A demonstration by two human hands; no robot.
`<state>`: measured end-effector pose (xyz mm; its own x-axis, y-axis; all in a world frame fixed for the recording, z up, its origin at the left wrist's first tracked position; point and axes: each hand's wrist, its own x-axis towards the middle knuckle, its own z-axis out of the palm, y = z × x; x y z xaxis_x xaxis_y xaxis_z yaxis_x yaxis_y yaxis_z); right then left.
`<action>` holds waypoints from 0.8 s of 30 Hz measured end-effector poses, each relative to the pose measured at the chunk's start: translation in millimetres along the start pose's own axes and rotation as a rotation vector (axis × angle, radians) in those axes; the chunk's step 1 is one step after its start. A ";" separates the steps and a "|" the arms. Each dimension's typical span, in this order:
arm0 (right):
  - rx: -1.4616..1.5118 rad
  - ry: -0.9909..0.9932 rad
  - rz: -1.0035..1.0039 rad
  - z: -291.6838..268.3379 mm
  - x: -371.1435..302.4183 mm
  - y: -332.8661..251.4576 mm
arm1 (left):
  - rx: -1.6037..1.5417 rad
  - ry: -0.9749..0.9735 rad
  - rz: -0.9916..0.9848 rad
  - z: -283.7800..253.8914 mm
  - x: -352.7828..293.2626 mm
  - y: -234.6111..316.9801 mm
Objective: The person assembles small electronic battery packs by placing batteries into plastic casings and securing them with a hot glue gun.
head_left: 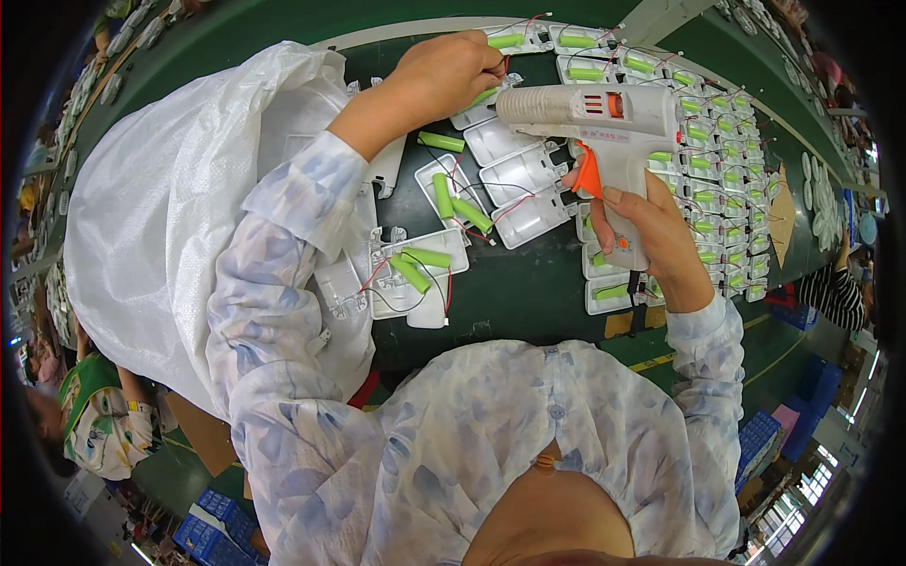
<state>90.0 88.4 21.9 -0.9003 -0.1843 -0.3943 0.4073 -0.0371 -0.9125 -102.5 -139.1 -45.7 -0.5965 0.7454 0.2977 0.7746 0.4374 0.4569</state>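
Note:
My right hand (651, 222) is wrapped around the handle of a white hot glue gun (618, 156) with an orange trigger. Its nozzle points left, close to a white plastic housing (469, 117) holding a green battery cell. Over that housing's far end, my left hand (448, 74) has its fingers curled together beside a thin red wire; what they pinch is hidden. Between my arms lie loose green cells (442, 194) with red and black wires, some resting on white housings (458, 247). More open white housings (522, 174) sit below the gun's nozzle.
Rows of white housings with green cells (700, 162) cover the right of the dark green table (472, 327). A large white woven sack (151, 203) with white parts stands at the left. The gun's black cord (635, 302) hangs below its handle. Other people and blue crates (222, 525) surround the table.

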 end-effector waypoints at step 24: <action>0.061 0.026 -0.058 -3.7 3.0 2.7 | 0.000 -0.469 -0.184 -66.1 -46.0 32.3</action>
<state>87.8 91.4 17.9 -0.9262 -0.1542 -0.3440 0.3618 -0.1069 -0.9261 -63.9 -192.5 10.8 -0.5643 0.8018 -0.1965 0.6658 0.5828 0.4659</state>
